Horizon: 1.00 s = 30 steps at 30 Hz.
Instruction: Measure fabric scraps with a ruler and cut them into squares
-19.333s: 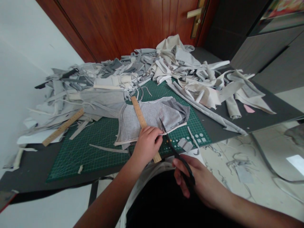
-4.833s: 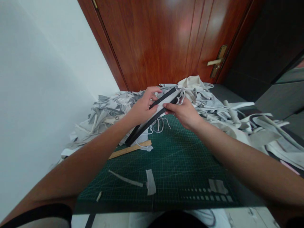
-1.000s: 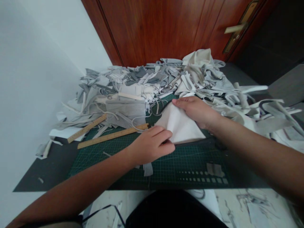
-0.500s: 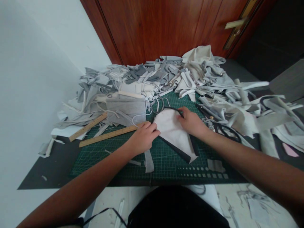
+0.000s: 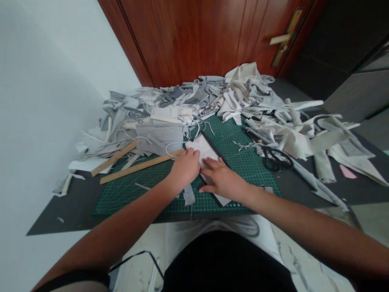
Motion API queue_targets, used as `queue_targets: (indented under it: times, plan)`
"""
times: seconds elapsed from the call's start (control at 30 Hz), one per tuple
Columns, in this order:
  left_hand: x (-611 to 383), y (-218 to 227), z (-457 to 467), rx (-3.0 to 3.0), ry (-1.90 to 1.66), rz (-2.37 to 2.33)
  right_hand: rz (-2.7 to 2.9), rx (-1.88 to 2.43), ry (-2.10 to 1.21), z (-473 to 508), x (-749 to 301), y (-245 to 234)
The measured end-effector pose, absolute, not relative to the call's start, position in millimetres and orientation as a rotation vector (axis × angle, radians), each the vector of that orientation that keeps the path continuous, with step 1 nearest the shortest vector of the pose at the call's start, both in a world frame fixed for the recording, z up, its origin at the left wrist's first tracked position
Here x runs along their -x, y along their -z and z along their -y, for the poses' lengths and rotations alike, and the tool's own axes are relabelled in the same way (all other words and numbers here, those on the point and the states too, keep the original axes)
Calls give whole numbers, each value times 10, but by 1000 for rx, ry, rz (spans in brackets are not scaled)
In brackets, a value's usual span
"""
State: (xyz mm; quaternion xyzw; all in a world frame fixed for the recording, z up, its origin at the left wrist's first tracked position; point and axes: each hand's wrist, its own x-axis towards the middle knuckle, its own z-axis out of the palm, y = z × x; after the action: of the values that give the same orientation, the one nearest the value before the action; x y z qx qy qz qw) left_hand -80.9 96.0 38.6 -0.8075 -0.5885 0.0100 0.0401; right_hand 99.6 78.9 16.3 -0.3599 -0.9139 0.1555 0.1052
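A white fabric piece with a black edge band [image 5: 204,148] lies flat on the green cutting mat [image 5: 243,162]. My left hand [image 5: 184,168] rests on its left side, fingers curled down onto the cloth. My right hand [image 5: 221,181] lies flat on its lower part, fingers stretched out and pointing left. Beside my left hand lies a wooden ruler [image 5: 139,166]. Black scissors [image 5: 275,159] sit on the mat's right edge, away from both hands.
A big heap of grey and white fabric scraps [image 5: 212,101] covers the back of the dark table [image 5: 60,211]. A second wooden ruler [image 5: 113,158] lies at the left. A small grey strip [image 5: 189,195] sits near the mat's front. A brown door stands behind.
The white piece now lies flatter and closer to me. My right hand has slid down from its top edge to its lower part, and my left hand has moved onto the cloth.
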Motion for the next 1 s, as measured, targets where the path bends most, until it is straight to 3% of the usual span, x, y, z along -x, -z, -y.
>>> queue_targets:
  times: [0.23,0.4,0.67,1.0]
  plan:
    - [254,-415,-1138,2422,-84,2106,2581,1286,-347,-297,-787,-86]
    - [-249,-215,-1311,2235,90,2314,2582,1165,-383,-226,-732,-74]
    - [18,-114,-1457,2377,248,2320,2454,1221,-643,-316,-901,-141]
    - [488,-27,-1273,2341,202,2188,2345,1703,-157,-477,-1468,90]
